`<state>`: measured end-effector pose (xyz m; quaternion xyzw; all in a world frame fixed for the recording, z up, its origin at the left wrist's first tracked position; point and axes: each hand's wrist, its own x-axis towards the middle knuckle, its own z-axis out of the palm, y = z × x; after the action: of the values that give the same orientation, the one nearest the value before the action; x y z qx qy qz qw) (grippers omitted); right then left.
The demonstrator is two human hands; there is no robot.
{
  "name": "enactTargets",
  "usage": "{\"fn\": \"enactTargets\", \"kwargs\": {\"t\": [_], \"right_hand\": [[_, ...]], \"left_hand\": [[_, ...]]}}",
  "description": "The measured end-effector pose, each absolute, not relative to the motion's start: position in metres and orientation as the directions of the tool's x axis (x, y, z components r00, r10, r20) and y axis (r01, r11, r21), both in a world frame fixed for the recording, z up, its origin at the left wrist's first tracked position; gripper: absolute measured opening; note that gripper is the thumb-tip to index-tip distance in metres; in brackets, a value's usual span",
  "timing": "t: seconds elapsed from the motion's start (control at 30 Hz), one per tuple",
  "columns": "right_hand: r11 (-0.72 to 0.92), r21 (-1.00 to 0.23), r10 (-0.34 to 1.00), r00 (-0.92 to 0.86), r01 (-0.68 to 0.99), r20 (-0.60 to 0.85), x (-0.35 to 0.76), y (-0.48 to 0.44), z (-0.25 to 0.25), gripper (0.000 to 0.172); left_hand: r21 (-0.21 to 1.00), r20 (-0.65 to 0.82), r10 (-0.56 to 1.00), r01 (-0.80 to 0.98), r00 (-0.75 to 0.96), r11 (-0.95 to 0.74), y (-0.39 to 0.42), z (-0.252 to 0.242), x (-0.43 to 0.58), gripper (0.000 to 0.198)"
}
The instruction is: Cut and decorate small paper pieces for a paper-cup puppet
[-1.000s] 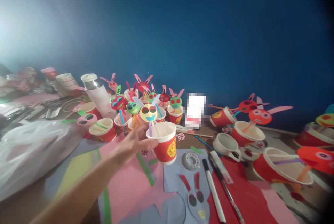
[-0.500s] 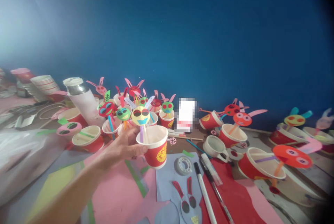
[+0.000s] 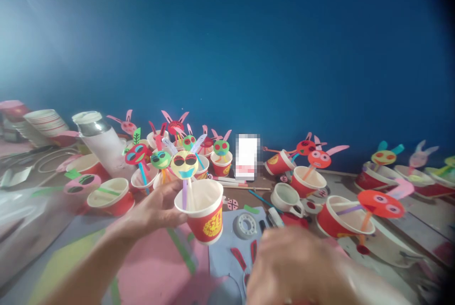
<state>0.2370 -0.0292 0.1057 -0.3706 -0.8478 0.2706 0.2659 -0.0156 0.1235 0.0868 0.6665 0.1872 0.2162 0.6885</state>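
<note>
My left hand (image 3: 159,212) is closed round the left side of a red and white paper cup (image 3: 205,217) with a gold print, held upright above the paper sheets. A yellow paper face (image 3: 185,165) with dark eyes, a blue mouth and pale ears stands on a purple strip inside that cup. Low in front, my right hand (image 3: 295,262) is smeared by motion and its fingers cannot be made out. It covers most of the pens and part of a blue-grey sheet (image 3: 222,248) with red cut-out ears (image 3: 238,258). A roll of tape (image 3: 246,226) lies just beyond.
Several cups with paper faces stand at the back, among them a green face (image 3: 222,148). An orange-faced cup (image 3: 329,219) leans at the right, near a white mug (image 3: 284,196). A white flask (image 3: 101,146) and stacked cups (image 3: 46,122) are at the left.
My right hand has come into view at the lower right, over the pens and the rabbit cut-out. My left hand still holds the cup, now slightly lower and nearer. The view has shifted right.
</note>
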Motion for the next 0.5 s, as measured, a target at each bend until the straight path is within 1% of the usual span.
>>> {"fn": "enactTargets", "kwargs": {"t": [0.03, 0.07, 0.1, 0.17, 0.2, 0.27, 0.33, 0.37, 0.4, 0.43, 0.5], "right_hand": [[0.547, -0.671, 0.808, -0.527, 0.501, 0.265, 0.240, -0.018, 0.112, 0.013], [0.486, -0.700, 0.861, -0.424, 0.524, 0.280, 0.243, -0.008, 0.116, 0.015], [0.386, -0.761, 0.920, -0.271, 0.521, 0.282, 0.246, 0.000, 0.117, 0.013], [0.280, -0.833, 0.957, -0.069, 0.476, 0.282, 0.251, 0.014, 0.115, 0.014], [0.238, -0.860, 0.964, -0.001, 0.452, 0.266, 0.253, 0.019, 0.111, 0.016], [0.190, -0.890, 0.969, 0.068, 0.414, 0.239, 0.254, 0.026, 0.104, 0.021], [0.174, -0.904, 0.973, 0.071, 0.391, 0.218, 0.253, 0.028, 0.099, 0.023], [0.181, -0.904, 0.976, 0.039, 0.388, 0.212, 0.252, 0.028, 0.098, 0.024], [0.195, -0.898, 0.978, -0.011, 0.394, 0.208, 0.251, 0.028, 0.097, 0.029], [0.213, -0.889, 0.977, -0.072, 0.405, 0.201, 0.249, 0.028, 0.096, 0.041], [0.242, -0.865, 0.966, -0.191, 0.440, 0.173, 0.245, 0.026, 0.095, 0.077]], "left_hand": [[0.998, 0.035, 0.544, -0.054, 0.839, 0.020, 0.124, 0.085, -0.016, 0.065], [0.998, 0.038, 0.545, -0.059, 0.837, 0.021, 0.125, 0.084, -0.017, 0.066], [0.998, 0.042, 0.550, -0.064, 0.834, 0.021, 0.125, 0.083, -0.017, 0.066], [0.998, 0.039, 0.559, -0.062, 0.828, 0.022, 0.125, 0.083, -0.018, 0.067], [0.998, 0.032, 0.560, -0.055, 0.828, 0.024, 0.124, 0.083, -0.018, 0.066], [0.999, 0.011, 0.560, -0.028, 0.828, 0.021, 0.122, 0.085, -0.018, 0.065], [0.999, -0.031, 0.561, 0.034, 0.827, 0.005, 0.119, 0.085, -0.017, 0.063], [0.997, -0.052, 0.572, 0.074, 0.819, -0.014, 0.118, 0.085, -0.016, 0.063], [0.992, -0.074, 0.587, 0.122, 0.806, -0.042, 0.116, 0.083, -0.014, 0.063], [0.982, -0.088, 0.606, 0.172, 0.791, -0.082, 0.114, 0.082, -0.012, 0.063], [0.952, -0.089, 0.638, 0.255, 0.765, -0.172, 0.110, 0.077, -0.008, 0.062]]}}
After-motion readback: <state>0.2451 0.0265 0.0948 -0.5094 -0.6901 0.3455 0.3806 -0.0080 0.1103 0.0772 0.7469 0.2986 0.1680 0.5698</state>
